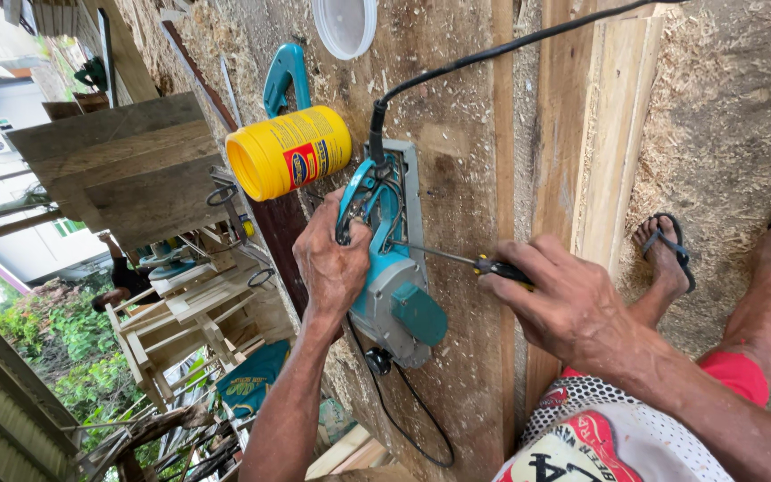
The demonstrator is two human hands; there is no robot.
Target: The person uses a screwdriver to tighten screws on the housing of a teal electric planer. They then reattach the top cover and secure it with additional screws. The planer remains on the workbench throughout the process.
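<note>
Steadying the teal power tool point(390, 268) — left hand point(332, 263) clasps it, right hand point(564, 308) pinching a screwdriver point(466, 259) into its opened housing; next needs straight, firm turning.

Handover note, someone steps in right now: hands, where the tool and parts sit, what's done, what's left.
Left hand: grips the open handle end of the teal power tool, pinning it on the wooden planks.
Right hand: holds a screwdriver, tip inside the tool body near the exposed wires.
Yellow tub lies on its side, open, beside the tool; its white lid lies further up the planks.
Black cord remains attached; plug not visible.
Done: handle housing is open.
Left: the wiring work and closing up, by the look of it.
</note>
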